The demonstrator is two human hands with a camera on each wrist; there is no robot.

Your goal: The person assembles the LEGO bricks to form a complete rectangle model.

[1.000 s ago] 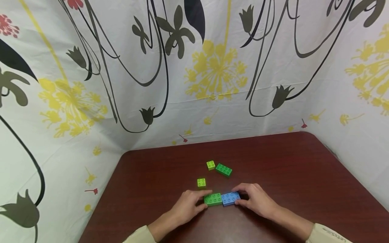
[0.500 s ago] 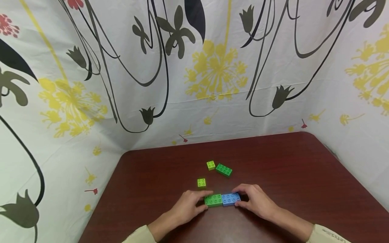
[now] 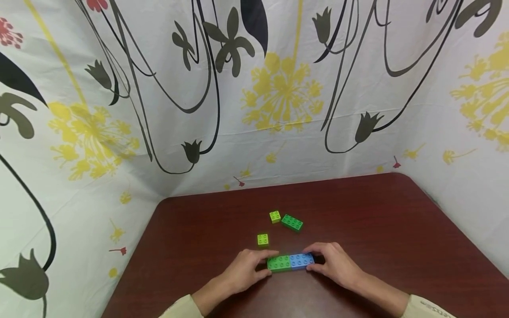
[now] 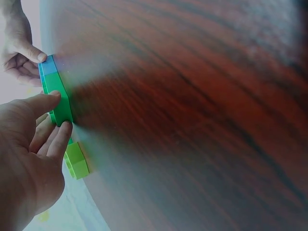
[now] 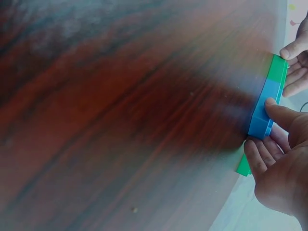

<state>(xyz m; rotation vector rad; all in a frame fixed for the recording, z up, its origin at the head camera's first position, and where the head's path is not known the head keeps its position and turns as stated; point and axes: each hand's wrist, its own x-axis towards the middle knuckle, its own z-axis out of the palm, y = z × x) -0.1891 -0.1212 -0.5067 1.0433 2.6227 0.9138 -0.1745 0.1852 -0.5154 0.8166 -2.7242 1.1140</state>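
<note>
A green toy brick [image 3: 279, 263] and a blue toy brick [image 3: 301, 261] lie end to end on the table, their short ends meeting in one straight row. My left hand [image 3: 247, 268] pinches the green brick at its outer end, thumb on the near side and fingers on the far side. At the opposite end my right hand [image 3: 337, 264] holds the blue brick the same way. In the left wrist view, the thumb of the left hand [image 4: 29, 149] lies along the green brick's side. The right wrist view shows the right thumb against the blue brick [image 5: 264, 108].
Just behind the row sits a small lime brick [image 3: 263, 240]. Farther back are another lime brick [image 3: 275, 216] and a dark green brick [image 3: 292, 222], close together. A flower-printed cloth [image 3: 254, 154] hangs around the dark red table [image 3: 207, 229].
The green brick has shifted slightly toward the near side and right, and its edge now lines up with the blue brick. Both hands keep their hold; the head view has shifted slightly.
</note>
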